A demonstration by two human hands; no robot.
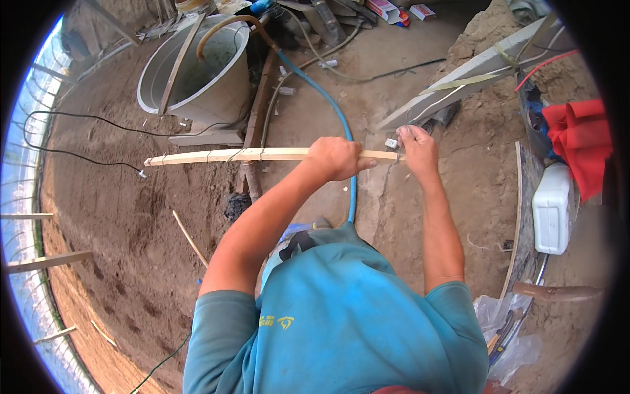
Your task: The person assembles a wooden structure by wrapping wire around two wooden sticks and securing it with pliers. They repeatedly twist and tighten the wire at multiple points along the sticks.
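Observation:
A long, pale wooden strip [246, 155] lies crosswise in front of me, slightly bowed, with thin wire wound round it at several spots. My left hand [336, 157] is closed around the strip, towards its right end. Just beyond that end, my right hand [420, 150] has its thumb and fingers pinched together on what looks like a thin wire [399, 156] looped at the strip's tip. The wire is too fine to follow between the fingers. A small white piece [392, 143] shows on the ground beside the right fingertips.
A large grey tub [152, 82] with a hose in it stands at far left. The blue hose [335, 108] runs towards my body. A pale beam [453, 85] slants at far right, above a red cloth [577, 141] and a white jug [551, 210]. Dug soil [125, 223] spreads left.

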